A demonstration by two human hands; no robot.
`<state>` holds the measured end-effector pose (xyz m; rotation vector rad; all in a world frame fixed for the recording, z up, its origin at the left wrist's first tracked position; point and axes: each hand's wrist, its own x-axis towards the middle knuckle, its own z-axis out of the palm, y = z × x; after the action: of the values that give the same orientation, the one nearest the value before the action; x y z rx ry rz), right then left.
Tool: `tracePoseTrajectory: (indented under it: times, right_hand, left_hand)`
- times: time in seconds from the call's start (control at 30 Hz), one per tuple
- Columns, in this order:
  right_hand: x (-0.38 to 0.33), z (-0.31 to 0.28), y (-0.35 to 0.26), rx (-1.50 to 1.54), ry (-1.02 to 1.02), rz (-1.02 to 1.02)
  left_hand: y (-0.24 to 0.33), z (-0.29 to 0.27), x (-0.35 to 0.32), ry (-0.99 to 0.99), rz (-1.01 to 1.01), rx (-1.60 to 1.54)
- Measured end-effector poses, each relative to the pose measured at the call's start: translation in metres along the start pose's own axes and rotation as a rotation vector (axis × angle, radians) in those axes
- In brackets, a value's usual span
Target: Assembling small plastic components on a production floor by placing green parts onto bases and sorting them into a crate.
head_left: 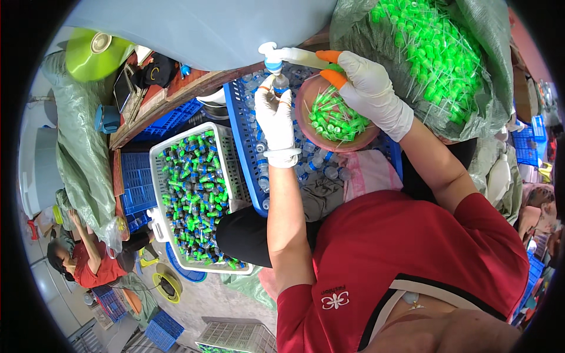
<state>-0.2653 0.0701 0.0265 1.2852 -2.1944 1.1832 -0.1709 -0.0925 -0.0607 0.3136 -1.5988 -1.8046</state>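
My left hand (275,117), in a white glove, pinches a small clear bottle (282,84) upright. Its mouth is directly beneath a white and blue tap (271,57) on a large grey-blue container (206,29). My right hand (374,88), gloved with orange finger covers, grips the end of the tap's white handle (301,57) with finger and thumb. Below that hand, a pink bowl (344,146) holds green dropper caps (336,115). The bowl stands over a blue basket (234,115) full of clear bottles (318,162).
A white crate (226,138) holds many green-capped bottles (197,200) at my left. A grey-green sack (356,44) of green dropper caps (435,53) stands at the far right. A wooden ledge (170,100) runs behind the crate. Another person (97,259) sits at the far left.
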Motion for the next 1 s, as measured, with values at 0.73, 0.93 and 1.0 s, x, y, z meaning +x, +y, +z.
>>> tracePoseTrajectory:
  times: [0.73,0.93,1.0]
  right_hand:
    - [-0.029,0.003,-0.001,-0.075,-0.176,-0.035]
    - [-0.035,-0.001,0.002,-0.090,-0.201,-0.026]
    - [-0.031,-0.009,-0.001,-0.076,-0.149,-0.061]
  left_hand:
    - [-0.006,0.002,-0.045,-0.235,-0.089,-0.015]
    - [-0.006,0.013,-0.053,-0.260,-0.164,-0.110]
    - [-0.009,0.006,-0.054,-0.233,-0.142,-0.093]
